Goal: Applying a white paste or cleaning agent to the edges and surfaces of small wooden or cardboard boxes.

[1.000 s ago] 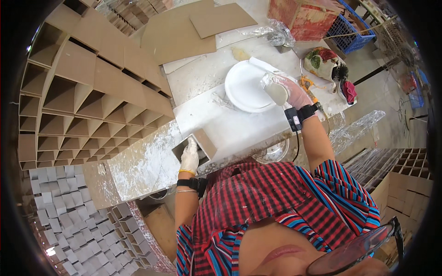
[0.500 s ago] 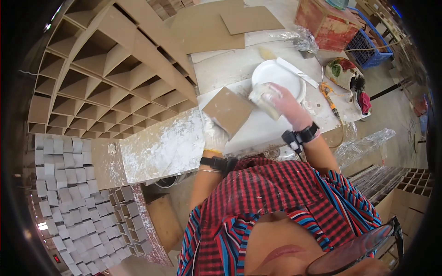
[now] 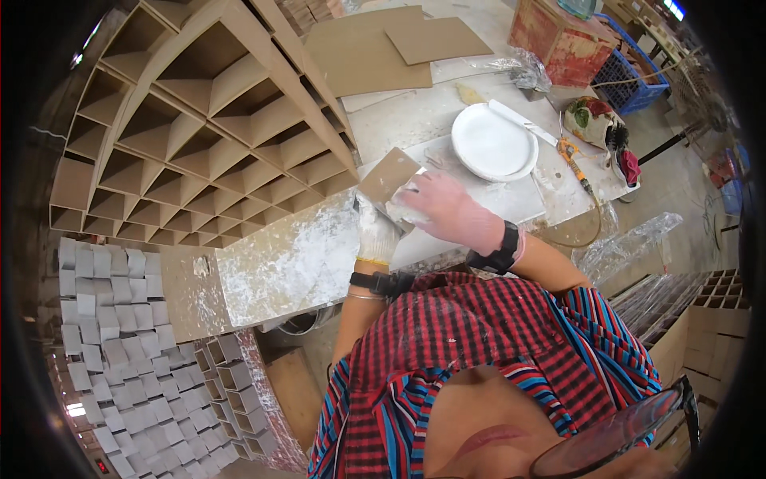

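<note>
My left hand point(image 3: 375, 234), in a white glue-stained glove, holds a small brown cardboard piece point(image 3: 386, 177) tilted up above the workbench. My right hand point(image 3: 448, 209), in a thin pinkish glove with a black wrist strap, presses a white crumpled wad point(image 3: 405, 209) against the lower face of that piece. A white round plate point(image 3: 493, 143) lies on the bench just beyond the hands.
A large brown cardboard grid of square cells point(image 3: 207, 136) stands at the left. The glue-smeared white bench point(image 3: 303, 255) runs below it. Flat cardboard sheets point(image 3: 383, 48), a red box point(image 3: 558, 36), a blue crate point(image 3: 634, 80) and an orange-handled tool point(image 3: 576, 164) lie farther off. Grey stacked cell blocks point(image 3: 120, 343) are at lower left.
My right hand came back from the plate with the white wad to the cardboard piece. My left hand lifted the piece from the bench edge. The view shifted toward the grid.
</note>
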Demonstrator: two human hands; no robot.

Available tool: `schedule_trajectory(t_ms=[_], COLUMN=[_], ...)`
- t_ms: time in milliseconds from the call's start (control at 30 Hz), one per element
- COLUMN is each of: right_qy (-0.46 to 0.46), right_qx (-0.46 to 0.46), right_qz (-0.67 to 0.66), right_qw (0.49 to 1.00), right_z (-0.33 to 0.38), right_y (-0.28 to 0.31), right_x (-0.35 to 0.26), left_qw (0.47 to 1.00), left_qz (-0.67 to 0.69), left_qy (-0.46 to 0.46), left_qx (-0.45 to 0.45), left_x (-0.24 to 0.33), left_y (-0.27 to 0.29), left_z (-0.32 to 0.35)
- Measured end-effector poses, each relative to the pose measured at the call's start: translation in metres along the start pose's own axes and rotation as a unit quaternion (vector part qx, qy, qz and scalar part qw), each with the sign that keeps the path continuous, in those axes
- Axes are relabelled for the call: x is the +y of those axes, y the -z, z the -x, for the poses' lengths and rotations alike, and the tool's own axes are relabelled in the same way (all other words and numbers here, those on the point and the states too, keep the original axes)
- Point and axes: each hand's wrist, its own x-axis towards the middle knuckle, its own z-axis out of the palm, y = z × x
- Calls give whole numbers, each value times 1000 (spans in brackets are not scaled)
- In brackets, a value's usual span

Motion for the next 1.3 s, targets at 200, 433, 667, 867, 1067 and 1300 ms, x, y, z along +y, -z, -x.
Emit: schedule_trajectory(t_ms=[200,433,667,867,1067,1300], right_qy=[-113,134,-18,189,115,49], right_qx=[25,-136,4,-71,-19,-72], right_qz=[41,29,10,-17,-6,-37], right_qw=[992,981,1000,979,993,995], right_z=[-29,-30,-57,-38,-61,-58], right_y=[-3,9,-7,-1,-30,-1], right_x=[37,-26,29,-28,28,-2], left_qw=[997,995,987,974,973,983], left_qz=[17,75,-132,-194,-84,-83], left_qy=[54,64,76,106,182,150], left_qx=[47,-11,52,42,114,71], left_x=[19,32,33,26,40,44], left_y=[5,16,15,54,-33,-29], left_z=[16,4,4,-6,14,21])
